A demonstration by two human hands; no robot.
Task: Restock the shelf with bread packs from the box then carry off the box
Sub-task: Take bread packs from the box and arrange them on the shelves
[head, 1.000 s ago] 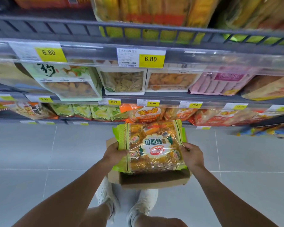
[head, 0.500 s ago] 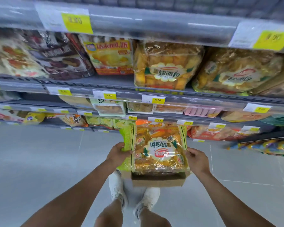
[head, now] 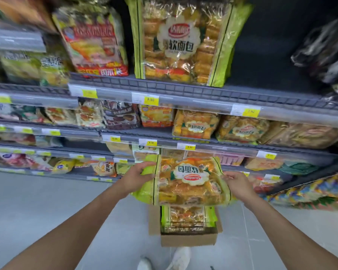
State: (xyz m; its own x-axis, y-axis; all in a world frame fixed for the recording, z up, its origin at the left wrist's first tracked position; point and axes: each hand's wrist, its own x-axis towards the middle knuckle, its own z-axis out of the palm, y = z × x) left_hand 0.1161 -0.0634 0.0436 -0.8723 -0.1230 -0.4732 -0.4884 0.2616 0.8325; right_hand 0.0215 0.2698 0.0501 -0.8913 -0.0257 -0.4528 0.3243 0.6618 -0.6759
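Observation:
I hold a green-edged bread pack in front of me, its label upside down. My left hand grips its left edge and my right hand grips its right edge. Below it on the floor stands the open cardboard box with more bread packs inside. A matching bread pack stands upright on the top shelf, with dark bare room to its right. More of the same packs lie on the shelf below.
Shelves of other snack bags run left and down to floor level, with yellow price tags along the rails. Dark bags sit at the upper right. Colourful packs jut out at lower right. My white shoes stand behind the box on grey tiles.
The pack has risen off the box, which now shows more packs inside. My view has tilted up, bringing the top shelf and its upright bread pack into sight.

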